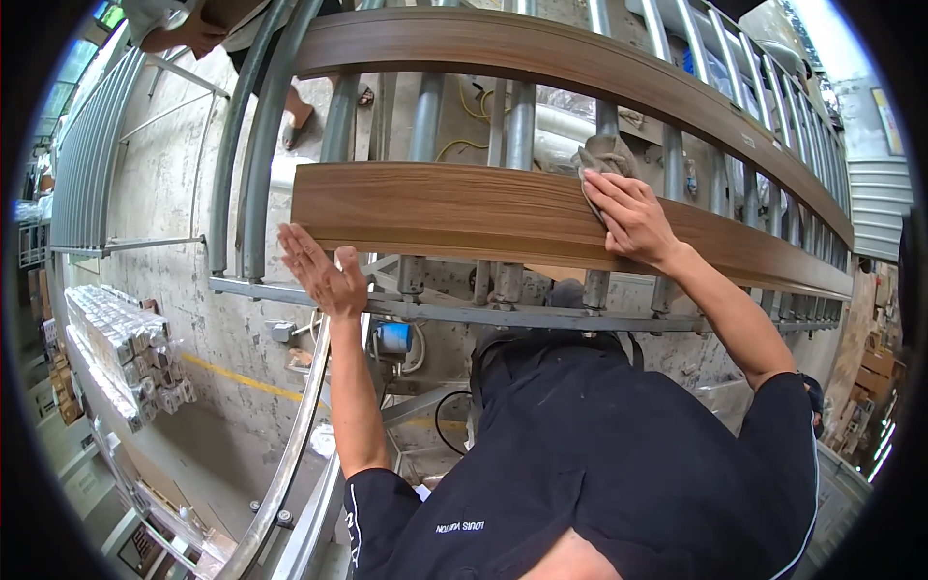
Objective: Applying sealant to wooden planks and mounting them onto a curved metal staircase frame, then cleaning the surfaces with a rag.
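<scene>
Resting crosswise on the metal rollers [422, 121], the near wood-grain board [435, 208] lies just beyond the front rail [464, 314]. The right hand [628, 215] holds a bunched grey cloth [607, 153] against the board's far edge, fingers extended over the fabric. The left hand [327, 275] is spread and grasps nothing; it is positioned at the board's left end, where contact with the corner cannot be confirmed. Step in hand, as judged: wiping the board's surface. The next stroke would call for even pressure through the cloth, with the left hand steadying the end. Farther out, a second wood-grain board [541, 48] lies apart, roughly parallel. A blue cylindrical unit [393, 337] is mounted below the rail. A plastic-wrapped bundle [126, 353] sits at far left.
</scene>
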Tool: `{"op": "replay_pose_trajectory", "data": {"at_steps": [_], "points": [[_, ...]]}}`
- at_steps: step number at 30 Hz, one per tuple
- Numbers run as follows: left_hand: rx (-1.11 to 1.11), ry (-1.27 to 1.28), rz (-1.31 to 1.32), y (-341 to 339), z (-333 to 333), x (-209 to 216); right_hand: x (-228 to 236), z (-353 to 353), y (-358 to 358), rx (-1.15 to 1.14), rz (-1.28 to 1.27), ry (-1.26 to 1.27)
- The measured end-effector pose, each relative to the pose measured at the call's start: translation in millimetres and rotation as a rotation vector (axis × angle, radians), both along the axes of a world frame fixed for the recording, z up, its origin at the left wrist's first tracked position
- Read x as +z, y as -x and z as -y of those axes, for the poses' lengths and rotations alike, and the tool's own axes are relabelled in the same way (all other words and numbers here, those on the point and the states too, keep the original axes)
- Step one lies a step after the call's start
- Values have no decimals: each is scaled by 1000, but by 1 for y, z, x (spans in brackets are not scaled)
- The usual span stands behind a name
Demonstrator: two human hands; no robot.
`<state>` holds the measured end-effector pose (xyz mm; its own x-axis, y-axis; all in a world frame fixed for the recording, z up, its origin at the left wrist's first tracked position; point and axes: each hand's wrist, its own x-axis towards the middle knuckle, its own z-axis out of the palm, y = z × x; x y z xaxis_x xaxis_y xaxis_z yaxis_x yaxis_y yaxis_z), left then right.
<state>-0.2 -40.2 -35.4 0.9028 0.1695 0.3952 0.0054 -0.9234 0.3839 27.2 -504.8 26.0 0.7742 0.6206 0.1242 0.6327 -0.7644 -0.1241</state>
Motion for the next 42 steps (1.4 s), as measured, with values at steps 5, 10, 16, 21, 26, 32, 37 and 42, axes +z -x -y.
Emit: {"op": "replay_pose_trajectory", "data": {"at_steps": [5, 10, 16, 21, 26, 32, 37, 42], "points": [[-69, 36, 26, -7, 7, -5, -25, -113, -49, 132, -3, -204], [-8, -7, -27, -6, -7, -16, -28, -280, -114, 300, -127, -288], [-12, -31, 57, -13, -11, -23, -41, -123, -52, 179, 48, -184], [25, -92, 49, -2, -19, -19, -8, 159, 76, -248, 45, -175], [-29, -69, 38, -11, -13, -26, -19, 334, 179, -784, 75, 122], [28, -105, 7, -3, -25, -32, -7, 161, 161, -670, 171, -79], [-26, -190, 22, -6, 31, -17, -37, 22, 137, -200, 200, -429], [-314, -174, 114, 28, 218, 4, -22, 25, 151, 220, -281, -1188]]}}
